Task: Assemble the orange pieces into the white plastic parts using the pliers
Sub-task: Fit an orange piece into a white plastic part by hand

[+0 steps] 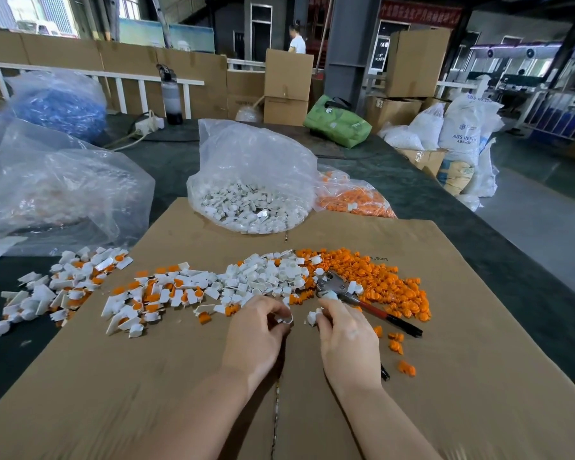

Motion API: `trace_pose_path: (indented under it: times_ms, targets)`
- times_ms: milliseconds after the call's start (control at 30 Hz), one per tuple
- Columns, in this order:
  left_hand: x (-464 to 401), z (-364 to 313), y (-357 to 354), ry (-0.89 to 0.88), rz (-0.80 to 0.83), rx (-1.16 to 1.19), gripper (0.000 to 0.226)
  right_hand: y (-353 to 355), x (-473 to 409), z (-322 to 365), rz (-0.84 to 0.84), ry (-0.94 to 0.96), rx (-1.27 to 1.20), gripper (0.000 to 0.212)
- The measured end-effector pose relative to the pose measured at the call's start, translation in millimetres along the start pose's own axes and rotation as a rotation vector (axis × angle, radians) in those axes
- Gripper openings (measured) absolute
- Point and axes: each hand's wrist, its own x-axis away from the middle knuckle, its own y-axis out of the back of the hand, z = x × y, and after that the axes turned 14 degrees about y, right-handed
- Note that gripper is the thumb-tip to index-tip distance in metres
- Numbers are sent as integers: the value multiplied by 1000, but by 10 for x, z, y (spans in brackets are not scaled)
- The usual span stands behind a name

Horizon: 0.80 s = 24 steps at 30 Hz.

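- Head view: our left hand [258, 330] pinches a white plastic part [287, 319] at the fingertips, just above the cardboard sheet [180, 376].
- Our right hand [344, 330] has its fingers curled round another white piece [312, 317]; we cannot tell if an orange piece is in there too.
- Pliers [352, 295] lie on the sheet just beyond the right hand, head in the pile, red-and-black handles pointing near-right. Neither hand is on them.
- Loose white parts [266, 277] sit centre, orange pieces [385, 280] to the right, finished-looking white-and-orange units [146, 293] spread left.
- Step, as we judge it: picking and orienting a white part before seating an orange one. We should line the socket up first, then fetch the pliers and squeeze square, not skewed.
- Around: bag of white parts [249, 197] at the far edge, bag of orange pieces [349, 194] behind it on the right, a cloudy bag [57, 190] far left.
- In the way: stray orange bits [397, 343] near the handles, and the pliers' head is half buried, so we lift it clear before gripping.
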Motion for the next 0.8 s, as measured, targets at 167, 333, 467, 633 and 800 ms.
trace_pose_path:
  times_ms: [167,333,467,633,800]
  targets:
    - [-13,12,18,-11,10,22,15,71,-34,-45,-42,17,77,22]
    - [-16,11,19,31,27,64,19,230,-96,-216,100,-172,239,27]
    - [-13,-13,-12,64,29,97,23,324,-167,-301,351,-225,308,25]
    - [4,-12,-75,87,48,134,21,351,-178,-331,338,-231,262,30]
    - [-8,2,-54,77,63,189,29,311,-186,-216,170,-100,48,30]
